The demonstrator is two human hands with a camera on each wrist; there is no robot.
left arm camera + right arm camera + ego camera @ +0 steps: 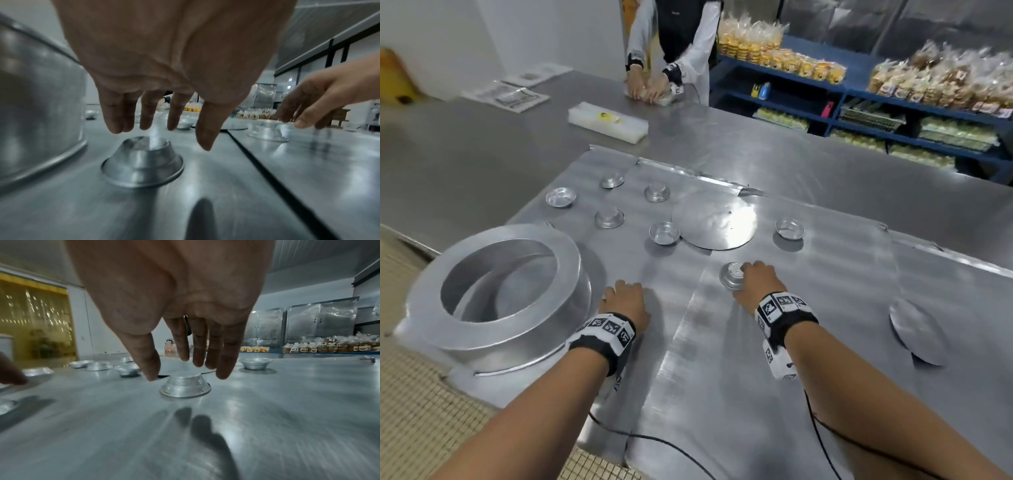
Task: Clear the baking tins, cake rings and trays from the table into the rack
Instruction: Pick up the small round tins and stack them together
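Note:
My left hand (pixel 625 296) hovers open just right of a large round cake tin with a ring top (pixel 506 284). In the left wrist view its spread fingers (pixel 164 134) hang above an upturned small tin (pixel 141 162) without touching it; the head view hides that tin. My right hand (pixel 751 275) reaches over another upturned small tin (pixel 732 274). In the right wrist view the thumb and fingers (pixel 185 375) stand either side of this tin (pixel 185 386), straight and not closed on it. Several more small tins (pixel 663 233) and two flat round discs (pixel 714 219) (pixel 916 330) lie on flat metal trays (pixel 825 308).
Across the steel table (pixel 465 171) a person (pixel 671 51) handles a bag. A white plastic pack (pixel 607 123) and papers (pixel 510 96) lie at the far side. Blue shelves (pixel 859 89) with bagged baked goods stand at the back right. Tiled floor (pixel 421 411) shows past the table's left edge.

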